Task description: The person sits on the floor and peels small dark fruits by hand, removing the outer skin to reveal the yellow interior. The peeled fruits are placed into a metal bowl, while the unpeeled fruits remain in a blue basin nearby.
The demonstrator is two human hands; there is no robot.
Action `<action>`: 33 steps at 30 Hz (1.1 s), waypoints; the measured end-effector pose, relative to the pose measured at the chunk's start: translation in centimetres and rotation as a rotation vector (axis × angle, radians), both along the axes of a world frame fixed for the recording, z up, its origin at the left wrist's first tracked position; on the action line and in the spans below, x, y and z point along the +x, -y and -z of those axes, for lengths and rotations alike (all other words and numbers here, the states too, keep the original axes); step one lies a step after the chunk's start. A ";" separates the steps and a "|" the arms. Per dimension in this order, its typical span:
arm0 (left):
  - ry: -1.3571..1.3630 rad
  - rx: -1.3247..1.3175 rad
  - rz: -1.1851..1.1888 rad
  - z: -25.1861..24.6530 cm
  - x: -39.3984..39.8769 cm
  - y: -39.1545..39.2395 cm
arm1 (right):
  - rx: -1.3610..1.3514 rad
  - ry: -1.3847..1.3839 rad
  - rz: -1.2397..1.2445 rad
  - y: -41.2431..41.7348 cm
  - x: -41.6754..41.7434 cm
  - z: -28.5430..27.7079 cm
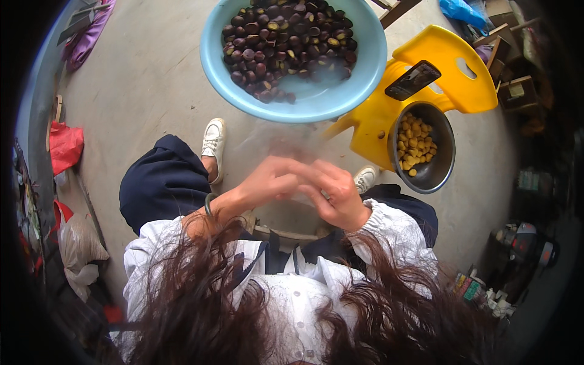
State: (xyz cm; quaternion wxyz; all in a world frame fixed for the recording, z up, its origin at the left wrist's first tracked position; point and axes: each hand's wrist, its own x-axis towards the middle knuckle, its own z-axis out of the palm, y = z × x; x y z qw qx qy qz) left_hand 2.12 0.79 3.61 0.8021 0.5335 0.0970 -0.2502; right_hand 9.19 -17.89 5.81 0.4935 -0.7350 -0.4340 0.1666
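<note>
My left hand point(273, 179), with a bangle at its wrist, meets my right hand point(336, 195) in front of my lap. Fingers of both hands are bent and touch; haze and blur hide whether anything is between them. Beyond them, a light blue plastic basin point(292, 114) holds many dark brown chestnuts point(278, 41), some showing yellow flesh. To the right, a stainless steel bowl point(435, 175) contains peeled yellow chestnuts point(414, 141). My right hand is nearer this bowl than my left.
Under the bowl is a yellow plastic chair point(374, 141) with a smartphone point(413, 80) resting on it. White shoes point(213, 145) stand on the concrete floor point(137, 91). Bags, one red point(66, 146), lie at left. Wooden pieces point(515, 93) and a power tool point(529, 242) are at right.
</note>
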 end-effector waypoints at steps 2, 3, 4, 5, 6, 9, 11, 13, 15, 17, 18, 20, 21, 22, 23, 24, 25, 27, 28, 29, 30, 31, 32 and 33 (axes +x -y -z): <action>-0.011 -0.023 -0.025 -0.2 -0.1 0.2 | 0.030 -0.026 0.043 -0.1 -0.6 0.3; -0.008 -0.015 -0.036 -0.1 -0.1 0.3 | 0.038 -0.042 0.062 -0.2 -0.8 0.5; -0.006 -0.007 -0.047 0.0 0.0 0.4 | 0.045 -0.057 0.081 -0.2 -0.9 0.7; 0.011 0.000 -0.051 0.2 0.1 0.5 | 0.056 -0.085 0.103 -0.1 -1.1 0.9; 0.024 0.014 -0.064 0.4 -0.1 0.5 | 0.074 -0.117 0.115 -0.2 -1.4 1.2; 0.060 0.051 -0.079 0.6 -0.4 0.5 | 0.092 -0.220 0.145 -0.4 -1.9 1.4; 0.071 0.076 -0.085 0.8 -0.3 0.6 | 0.114 -0.303 0.174 -0.4 -2.2 1.6; 0.064 0.115 -0.108 0.8 -0.3 0.8 | 0.167 -0.406 0.201 -0.6 -2.5 2.0; 0.063 0.129 -0.138 0.2 -0.1 1.1 | 0.120 -0.709 0.243 -0.4 -2.8 1.3; 0.062 0.126 -0.154 -0.3 0.0 1.1 | 0.152 -1.020 0.250 -0.1 -2.6 1.1; 0.063 0.118 -0.156 -0.5 0.2 1.0 | 0.213 -1.178 0.233 0.1 -2.2 1.3; 0.079 0.106 -0.164 -0.8 0.3 1.0 | 0.270 -1.404 0.200 0.2 -1.4 1.0; 0.090 0.107 -0.171 -0.9 0.1 1.0 | 0.296 -1.466 0.179 0.2 -1.3 0.9; 0.101 0.107 -0.178 -1.0 0.0 0.9 | 0.322 -1.528 0.159 0.3 -1.2 0.8; 0.122 0.125 -0.156 -0.8 -0.1 0.8 | 0.348 -1.589 0.140 0.4 -1.0 0.8; 0.143 0.143 -0.137 -0.3 -0.4 0.6 | 0.404 -1.604 0.152 0.7 -0.5 0.8; 0.165 0.160 -0.118 0.0 -0.5 0.6 | 0.461 -1.618 0.165 1.1 0.2 0.8; 0.131 0.196 -0.097 0.1 -0.8 0.7 | 0.439 -1.565 0.164 1.2 0.5 0.7; 0.115 0.214 -0.084 0.2 -0.8 0.7 | 0.361 -1.498 0.149 1.1 0.5 0.6; 0.128 0.244 -0.062 0.4 -0.8 0.7 | 0.284 -1.431 0.135 1.0 0.4 0.5; 0.140 0.277 -0.042 0.7 -1.0 0.5 | 0.246 -1.336 0.142 1.0 0.1 0.7; 0.153 0.309 -0.023 0.9 -1.1 0.4 | 0.220 -1.238 0.156 0.9 -0.1 1.0; 0.190 0.352 -0.043 0.8 -1.0 0.4 | 0.194 -1.140 0.169 0.8 -0.3 1.3; 0.226 0.393 -0.061 0.5 -0.8 0.4 | 0.167 -1.043 0.185 0.9 -0.4 1.4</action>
